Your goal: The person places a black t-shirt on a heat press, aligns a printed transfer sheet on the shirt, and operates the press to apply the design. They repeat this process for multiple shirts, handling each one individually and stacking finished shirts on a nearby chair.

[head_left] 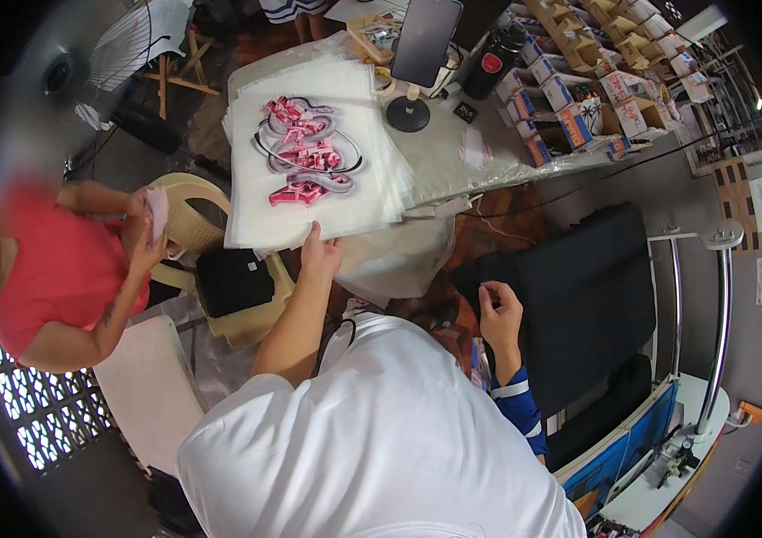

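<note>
My left hand (322,255) pinches the near edge of a large white printed sheet (260,215), its thumb on top and fingers underneath. Pink-red lettering wound about with grey and black curves covers the sheet's middle. More pale, see-through sheets (390,170) lie under it on the table. At my right, my right hand (501,314) is raised with curled fingers beside a large black cloth (578,296). Whether anything small is between those fingertips cannot be made out. Blue fabric with white bands (517,408) covers that forearm.
A person in red (76,278) holds a pink item at the left, beside a beige chair (183,206) with folded black cloth. A phone on a stand (409,112), a black bottle (496,58) and cardboard bins (569,125) occupy the table's far side. Metal-posted equipment (713,350) stands right.
</note>
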The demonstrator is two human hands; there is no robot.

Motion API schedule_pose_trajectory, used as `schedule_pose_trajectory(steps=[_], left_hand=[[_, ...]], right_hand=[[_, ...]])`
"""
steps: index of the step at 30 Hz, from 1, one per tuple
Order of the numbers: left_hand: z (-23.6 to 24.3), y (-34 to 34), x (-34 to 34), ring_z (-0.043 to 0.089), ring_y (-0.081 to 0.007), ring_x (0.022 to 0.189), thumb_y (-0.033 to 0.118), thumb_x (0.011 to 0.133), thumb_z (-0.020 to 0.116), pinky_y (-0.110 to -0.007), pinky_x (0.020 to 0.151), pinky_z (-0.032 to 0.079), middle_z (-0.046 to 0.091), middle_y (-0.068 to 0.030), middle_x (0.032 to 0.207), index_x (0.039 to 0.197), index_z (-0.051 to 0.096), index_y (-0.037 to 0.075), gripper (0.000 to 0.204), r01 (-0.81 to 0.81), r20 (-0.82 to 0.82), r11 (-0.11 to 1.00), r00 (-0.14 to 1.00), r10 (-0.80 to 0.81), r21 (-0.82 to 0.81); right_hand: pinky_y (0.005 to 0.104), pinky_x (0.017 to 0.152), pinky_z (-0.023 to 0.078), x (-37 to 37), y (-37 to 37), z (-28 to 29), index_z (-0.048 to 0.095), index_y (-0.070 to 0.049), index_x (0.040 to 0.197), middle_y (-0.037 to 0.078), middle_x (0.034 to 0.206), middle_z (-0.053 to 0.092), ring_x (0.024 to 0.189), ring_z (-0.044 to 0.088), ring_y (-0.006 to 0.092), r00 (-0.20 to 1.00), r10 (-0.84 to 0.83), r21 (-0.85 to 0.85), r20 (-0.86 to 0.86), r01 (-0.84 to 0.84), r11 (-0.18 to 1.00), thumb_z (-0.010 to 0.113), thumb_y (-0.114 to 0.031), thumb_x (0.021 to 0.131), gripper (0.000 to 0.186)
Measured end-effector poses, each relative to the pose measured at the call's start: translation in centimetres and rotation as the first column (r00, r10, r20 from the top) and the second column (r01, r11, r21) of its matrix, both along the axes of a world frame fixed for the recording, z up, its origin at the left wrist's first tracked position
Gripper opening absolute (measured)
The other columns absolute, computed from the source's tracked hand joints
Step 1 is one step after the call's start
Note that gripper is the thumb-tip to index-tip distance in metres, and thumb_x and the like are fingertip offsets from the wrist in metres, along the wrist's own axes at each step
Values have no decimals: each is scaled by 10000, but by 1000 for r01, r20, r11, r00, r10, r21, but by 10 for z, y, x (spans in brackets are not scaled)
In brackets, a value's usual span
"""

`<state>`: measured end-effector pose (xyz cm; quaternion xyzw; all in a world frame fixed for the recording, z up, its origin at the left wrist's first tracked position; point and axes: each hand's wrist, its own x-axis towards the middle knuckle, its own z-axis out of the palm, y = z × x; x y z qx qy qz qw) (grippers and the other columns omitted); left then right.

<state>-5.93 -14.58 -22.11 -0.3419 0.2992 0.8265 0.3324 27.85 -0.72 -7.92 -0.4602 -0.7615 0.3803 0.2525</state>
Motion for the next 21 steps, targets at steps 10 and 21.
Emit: schedule_pose_trajectory(steps=[10,21], left_hand=[[16,-128,-6,578,-349,1253,324,996,669,-496,1084,472,563,-139,1347,1469,420,82,587,541,-342,829,760,-553,-141],[109,15,-5,398,-407,1421,420,1009,628,-580,1197,345,348,-206,1539,1494,305,6,715,-61,-326,947,930,168,314]], right_hand=[[287,688,511,4,5,-21,705,3,969,80,837,691,735,639,152,1000,23,3,-8,-23,1000,702,-89,944,95],[257,674,511,39,22,-20,709,18,1003,67,830,707,723,630,102,977,143,-173,-161,-171,970,693,-72,959,102]])
